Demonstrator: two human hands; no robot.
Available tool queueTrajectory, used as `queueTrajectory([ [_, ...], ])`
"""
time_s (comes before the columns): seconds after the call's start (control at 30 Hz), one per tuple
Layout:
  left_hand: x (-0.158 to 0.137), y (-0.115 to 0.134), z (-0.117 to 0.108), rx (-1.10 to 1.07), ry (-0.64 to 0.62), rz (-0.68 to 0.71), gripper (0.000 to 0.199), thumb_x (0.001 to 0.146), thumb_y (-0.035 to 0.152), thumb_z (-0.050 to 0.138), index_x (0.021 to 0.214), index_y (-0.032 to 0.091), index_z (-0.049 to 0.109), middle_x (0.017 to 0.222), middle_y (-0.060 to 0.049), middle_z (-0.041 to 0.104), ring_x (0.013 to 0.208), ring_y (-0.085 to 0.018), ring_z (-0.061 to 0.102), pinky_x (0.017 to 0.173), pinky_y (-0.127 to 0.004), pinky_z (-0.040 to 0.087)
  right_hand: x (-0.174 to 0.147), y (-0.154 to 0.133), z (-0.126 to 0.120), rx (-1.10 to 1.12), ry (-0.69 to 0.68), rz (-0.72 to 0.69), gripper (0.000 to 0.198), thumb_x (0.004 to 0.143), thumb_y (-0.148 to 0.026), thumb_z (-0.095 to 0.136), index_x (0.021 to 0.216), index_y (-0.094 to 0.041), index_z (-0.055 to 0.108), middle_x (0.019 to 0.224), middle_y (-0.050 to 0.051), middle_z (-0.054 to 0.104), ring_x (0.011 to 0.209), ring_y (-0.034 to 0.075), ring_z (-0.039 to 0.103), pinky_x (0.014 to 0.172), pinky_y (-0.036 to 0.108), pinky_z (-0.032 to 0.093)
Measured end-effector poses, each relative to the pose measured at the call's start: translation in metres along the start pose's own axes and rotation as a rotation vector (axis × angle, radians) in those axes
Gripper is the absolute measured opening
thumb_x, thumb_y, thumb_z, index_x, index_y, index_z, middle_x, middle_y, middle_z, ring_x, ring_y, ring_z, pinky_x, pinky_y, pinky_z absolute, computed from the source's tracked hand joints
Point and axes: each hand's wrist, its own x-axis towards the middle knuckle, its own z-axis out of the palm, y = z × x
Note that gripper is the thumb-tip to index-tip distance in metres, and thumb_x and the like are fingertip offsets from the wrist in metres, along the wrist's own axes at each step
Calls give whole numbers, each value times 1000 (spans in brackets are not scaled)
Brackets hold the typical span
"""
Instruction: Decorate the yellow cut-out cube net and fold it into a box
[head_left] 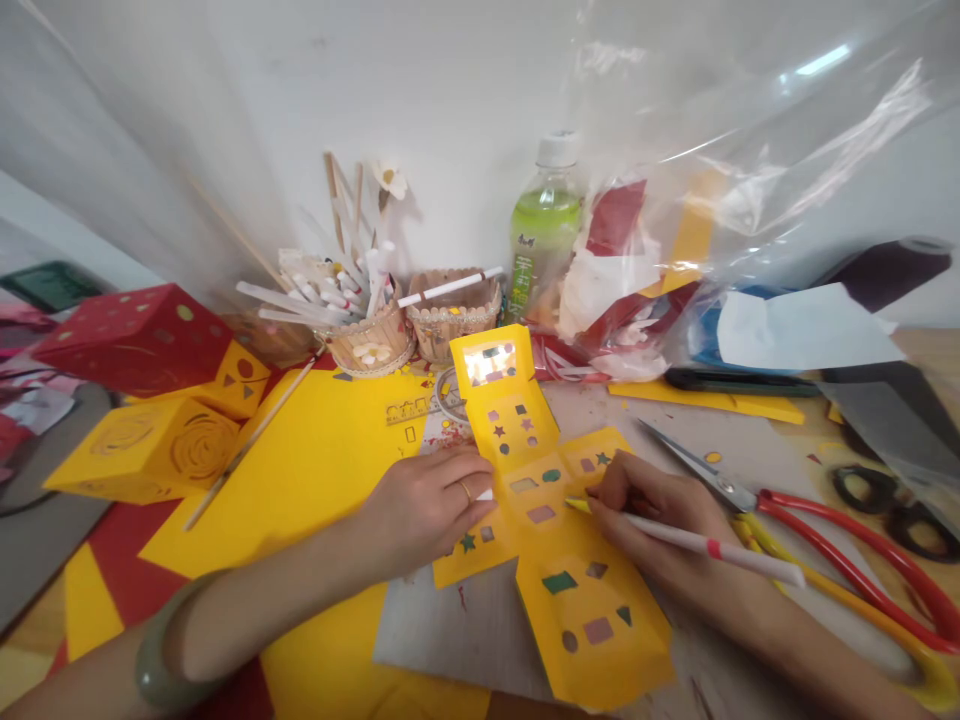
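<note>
A yellow card cut as an unfolded box (525,540) lies before me, with rows of cut-out shapes, some backed in green, pink or shiny material. My right hand (649,505) grips a slim white pen (720,555) with a red band. Its yellow tip end points at the middle panel. On the card's left flap rests my left hand (435,505), fingers bent and wearing a ring. A small white piece (484,494), possibly a pen cap, shows between its thumb and fingers.
Red-handled scissors (757,500) and black-handled scissors (900,505) lie at right. Behind stand a basket of markers (367,345), a second basket (454,325) and a green drink bottle (544,235). Red and yellow paper boxes (142,450) sit left, beside a wooden stick (255,440).
</note>
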Motion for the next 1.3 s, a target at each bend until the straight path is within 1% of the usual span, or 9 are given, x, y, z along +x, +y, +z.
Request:
queueTrajectory([
  [0.07,0,0,0,6,2,3,14,87,18,48,86,11,60,87,-7,67,83,-18,64,71,-32,56,0,0,1,1,17,3,21,77,-23,47,60,-22,36,55,-4,42,48,10,36,42,22,29],
  [0.17,0,0,0,7,7,7,15,87,18,47,86,11,60,87,-7,67,83,-18,64,72,-31,56,0,1,2,7,-7,-12,21,77,-22,47,60,-22,35,55,-4,42,49,10,37,42,22,30],
  [0.4,1,0,-1,15,2,11,16,87,18,46,86,11,60,86,-7,67,83,-17,64,72,-30,56,0,1,2,13,-13,-6,20,77,-20,48,60,-21,37,56,-3,44,49,10,38,42,22,29],
  [0.5,1,0,0,7,2,7,15,87,18,46,86,12,60,86,-7,67,83,-17,64,73,-30,56,-1,0,1,19,7,6,21,76,-21,49,59,-21,37,55,-3,44,49,10,37,41,22,29],
  [0.7,0,0,0,8,2,5,13,87,18,47,87,12,59,87,-6,67,83,-17,63,73,-30,55,-1,2,2,-6,-12,-42,21,76,-18,48,60,-22,35,55,-4,43,49,10,38,43,22,30],
  [0.87,1,0,0,6,-2,6,14,87,18,47,87,11,60,87,-7,67,84,-17,63,74,-30,55,-1,1,1,8,-27,-55,20,76,-19,47,60,-21,36,56,-4,44,50,10,38,44,22,30],
  [1.0,1,0,0,16,2,14,15,87,18,46,88,11,60,87,-7,67,83,-17,64,75,-31,56,0,-1,-1,-5,-26,-45,23,75,-20,48,59,-21,32,55,-4,42,49,10,35,43,22,28],
  [1.17,0,-1,1,0,6,14,12,86,17,49,88,11,59,87,-8,67,83,-19,64,73,-32,56,0,-2,-2,10,-36,-50,21,76,-21,47,59,-21,34,55,-4,42,49,10,36,43,22,29],
  [1.3,0,-1,1,-14,4,5,11,86,17,50,89,11,59,88,-7,67,83,-18,63,75,-32,55,1,-4,-4,8,-44,-48,22,75,-23,48,58,-22,33,54,-3,41,49,11,36,43,23,28],
])
